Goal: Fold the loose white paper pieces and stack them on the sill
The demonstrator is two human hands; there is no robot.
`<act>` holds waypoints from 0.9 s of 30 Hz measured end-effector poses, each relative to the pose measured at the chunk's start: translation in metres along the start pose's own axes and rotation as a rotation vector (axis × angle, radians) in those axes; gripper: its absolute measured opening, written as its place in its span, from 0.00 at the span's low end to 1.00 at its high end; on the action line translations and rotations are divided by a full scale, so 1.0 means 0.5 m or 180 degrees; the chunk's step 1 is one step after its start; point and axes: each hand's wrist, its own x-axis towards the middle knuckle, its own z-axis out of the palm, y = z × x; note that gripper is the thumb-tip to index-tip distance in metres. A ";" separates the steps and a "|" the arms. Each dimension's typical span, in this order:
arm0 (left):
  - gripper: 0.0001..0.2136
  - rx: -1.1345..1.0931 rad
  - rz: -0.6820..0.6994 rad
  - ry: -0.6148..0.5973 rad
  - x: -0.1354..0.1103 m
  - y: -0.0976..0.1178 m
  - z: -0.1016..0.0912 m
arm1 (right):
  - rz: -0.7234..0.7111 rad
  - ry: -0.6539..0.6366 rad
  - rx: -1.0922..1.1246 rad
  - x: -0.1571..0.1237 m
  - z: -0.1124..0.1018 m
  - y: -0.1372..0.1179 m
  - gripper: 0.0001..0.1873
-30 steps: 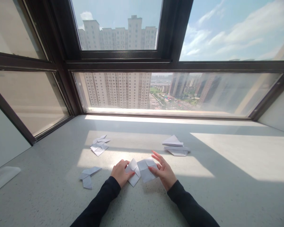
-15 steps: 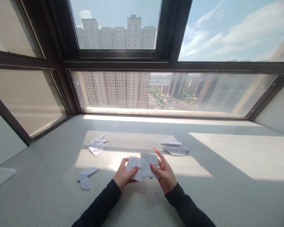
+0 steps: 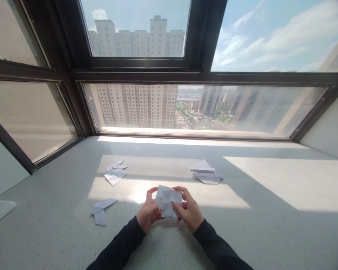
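Between my hands are two folded white paper pieces (image 3: 169,197), overlapping one on top of the other above the sill. My left hand (image 3: 148,213) grips the left edge, with the thumb near the lower corner and the index finger behind the top. On the right side, my right hand (image 3: 190,210) pinches the upper piece, its thumb pressed on the front face near the middle. The fingers behind the paper are partly hidden. How far the two pieces are joined I cannot tell.
Folded paper shapes lie about on the speckled white sill (image 3: 228,240): a pointed one (image 3: 115,173) at back left, an angled one (image 3: 100,213) at left, and two flat ones (image 3: 206,172) at back right. A white object (image 3: 1,210) sits at far left. Dark-framed windows (image 3: 186,78) stand behind.
The two paper pieces, earlier side by side with a slight overlap, now lie almost fully over each other. My right hand has moved left, and its raised index finger has come down onto the paper.
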 end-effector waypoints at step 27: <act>0.21 0.0029 0.0110 -0.0333 -0.014 0.012 0.028 | -0.0171 0.0135 0.0040 0.002 0.003 0.007 0.21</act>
